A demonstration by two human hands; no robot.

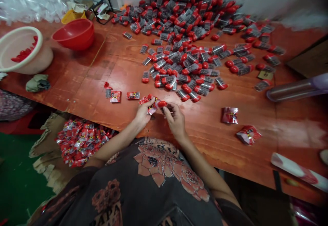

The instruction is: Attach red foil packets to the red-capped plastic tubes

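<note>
Ahead, heaped red-capped containers, leftward, red bowl near white tub

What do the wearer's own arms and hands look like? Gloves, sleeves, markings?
Left hand and right hand: no gloves, no watch or bracelet visible; rings too small to tell. Forearms bare. Dark sleeves end around the elbows, part of a dark grey shirt printed with pinkish flowers and lettering.
</note>
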